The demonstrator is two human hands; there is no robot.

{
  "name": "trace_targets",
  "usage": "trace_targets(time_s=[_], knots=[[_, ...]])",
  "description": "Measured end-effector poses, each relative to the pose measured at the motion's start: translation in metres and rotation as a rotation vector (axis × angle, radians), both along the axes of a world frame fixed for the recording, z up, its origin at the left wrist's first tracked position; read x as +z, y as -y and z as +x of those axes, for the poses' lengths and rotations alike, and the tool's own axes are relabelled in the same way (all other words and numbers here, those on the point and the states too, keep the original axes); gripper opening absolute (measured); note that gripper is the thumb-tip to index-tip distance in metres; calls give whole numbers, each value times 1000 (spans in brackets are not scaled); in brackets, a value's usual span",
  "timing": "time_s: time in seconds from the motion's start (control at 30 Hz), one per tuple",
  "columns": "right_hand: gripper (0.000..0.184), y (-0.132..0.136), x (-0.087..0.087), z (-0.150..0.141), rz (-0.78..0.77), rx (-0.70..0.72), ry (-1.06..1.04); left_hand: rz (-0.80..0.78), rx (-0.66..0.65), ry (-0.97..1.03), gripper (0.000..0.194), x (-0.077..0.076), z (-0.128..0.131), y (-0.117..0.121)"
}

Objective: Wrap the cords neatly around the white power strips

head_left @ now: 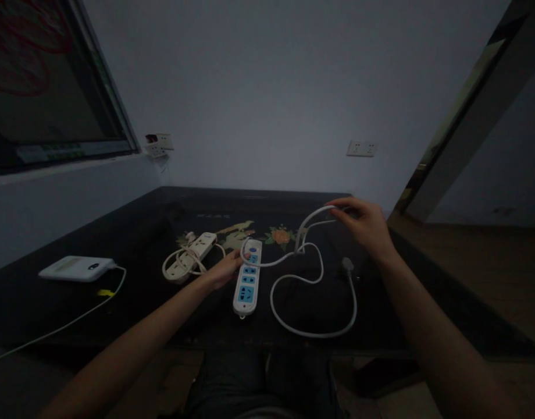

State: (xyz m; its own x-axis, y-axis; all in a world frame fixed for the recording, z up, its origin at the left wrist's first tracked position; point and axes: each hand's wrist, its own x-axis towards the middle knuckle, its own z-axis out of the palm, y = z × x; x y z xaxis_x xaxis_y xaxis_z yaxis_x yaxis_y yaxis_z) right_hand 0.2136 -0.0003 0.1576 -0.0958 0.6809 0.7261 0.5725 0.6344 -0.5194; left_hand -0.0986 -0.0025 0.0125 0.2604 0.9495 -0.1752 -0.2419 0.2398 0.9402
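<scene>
A white power strip [249, 280] with blue socket faces lies lengthwise on the black table in front of me. My left hand [229, 267] grips its left edge near the upper end, with fingers partly hidden by the cord. In a pinch, my right hand [362, 224] holds a loop of the strip's white power cord [313, 336] raised above the table. Lower down, the cord crosses itself and curls across the tabletop. Its grey plug [347, 265] rests on the table below my right hand.
A second, cream power strip [201, 247], wrapped in its own cord, lies left of my left hand. Farther left is a white boxy device [77, 268] with a thin cable and a yellow tag [105, 293]. A wall socket [362, 148] sits above the black table [184, 201].
</scene>
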Motion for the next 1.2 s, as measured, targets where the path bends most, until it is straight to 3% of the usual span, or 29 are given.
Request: trace_targets(time_s=[0.1,0.23,0.33,0.47,0.63,0.83,0.97,1.1,1.2], knots=[[19,-1,-5,-4,-1,13,28,-4,60,-156,33,-2,0,5],[17,-3,-15,-11,-27,42,64,132,78,-297,31,-3,-3,2],[15,-4,-23,-16,-31,80,92,253,112,-638,34,-7,-7,-2],[13,-5,-32,-22,-23,127,142,372,14,-1082,44,-11,-12,0],[15,-6,-40,-28,-17,154,165,438,-83,-1304,45,-10,-12,6],[15,-6,-42,-31,0,155,185,503,-48,-1270,42,-3,-27,12],[15,-6,-42,-38,10,156,212,619,12,-1212,40,17,-29,23],[16,-10,-43,-59,17,179,252,706,-20,-973,38,38,8,33],[16,-14,-45,-79,24,187,314,745,-104,-932,38,32,43,31]])
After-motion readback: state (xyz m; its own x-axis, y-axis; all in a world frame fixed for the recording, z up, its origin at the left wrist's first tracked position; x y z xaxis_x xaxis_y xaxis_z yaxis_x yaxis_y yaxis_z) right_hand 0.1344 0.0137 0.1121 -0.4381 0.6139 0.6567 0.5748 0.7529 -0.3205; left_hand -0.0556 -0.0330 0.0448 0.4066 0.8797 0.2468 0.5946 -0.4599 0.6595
